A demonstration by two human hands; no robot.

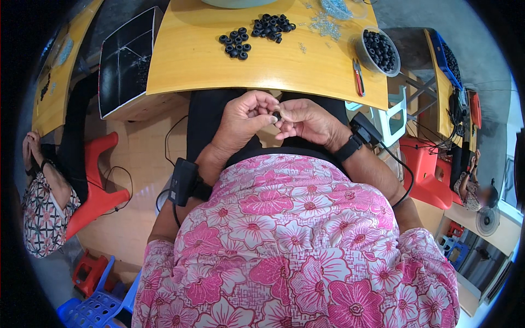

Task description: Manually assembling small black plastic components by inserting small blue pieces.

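Note:
Just off the near edge of the table, above my lap, my left hand (247,117) and my right hand (308,121) meet fingertip to fingertip. Pinched between them is a small round black part (277,115), like the ring-shaped pieces on the table; fingers cover much of it. Both hands are closed around it. Ahead on the yellow table (191,71) lie a small group of black ring-shaped parts (236,44) and a denser heap of them (270,27). Tiny clear pieces (325,26) are scattered to the right of these.
A clear tub of black parts (378,52) stands at the table's right, with red-handled pliers (359,77) beside it. A dish of clear pieces (340,7) sits behind. A black-lined box (123,65) is at left. Red stools (98,186) and other people flank me.

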